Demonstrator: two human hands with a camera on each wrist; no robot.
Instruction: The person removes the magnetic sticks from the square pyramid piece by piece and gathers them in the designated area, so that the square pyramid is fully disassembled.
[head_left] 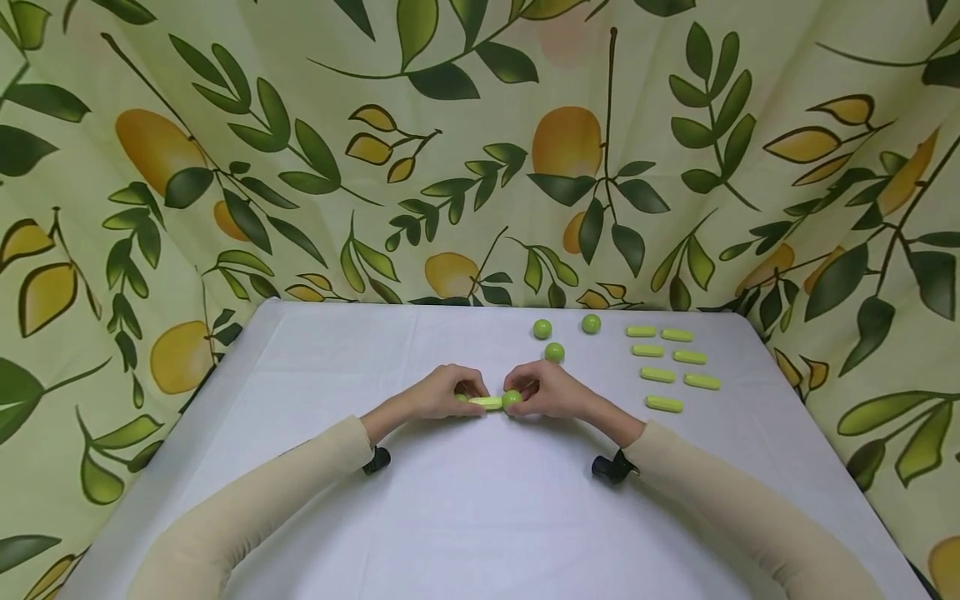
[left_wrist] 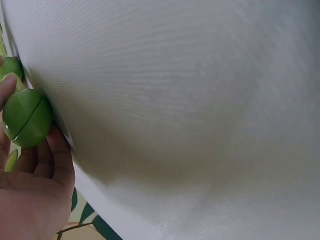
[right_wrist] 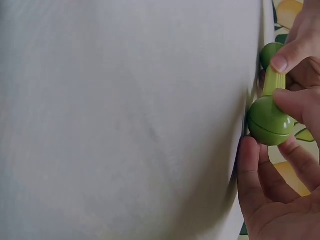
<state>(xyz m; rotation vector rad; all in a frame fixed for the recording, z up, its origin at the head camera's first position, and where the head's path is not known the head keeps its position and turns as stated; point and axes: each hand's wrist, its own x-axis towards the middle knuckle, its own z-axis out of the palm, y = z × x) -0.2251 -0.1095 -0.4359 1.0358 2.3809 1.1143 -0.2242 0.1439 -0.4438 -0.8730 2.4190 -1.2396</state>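
A short yellow-green rod [head_left: 486,403] with grooved sides lies between two glossy green balls, one at either end. My left hand [head_left: 442,393] grips the rod near its left ball [left_wrist: 27,117], with the thumb on the rod and the fingers under the ball. The right ball [head_left: 512,400] sits between the thumb and fingers of my right hand [head_left: 551,392]. In the right wrist view, this ball [right_wrist: 270,121] touches the rod's end and has a seam line around it. How deep the rod goes into either ball is hidden.
Three loose green balls [head_left: 554,352] sit on the white-clothed table [head_left: 337,350] beyond my right hand. Several yellow-green rods [head_left: 657,375] lie in two rough columns at the back right. Behind the table hangs a leaf-and-fruit patterned curtain [head_left: 480,183].
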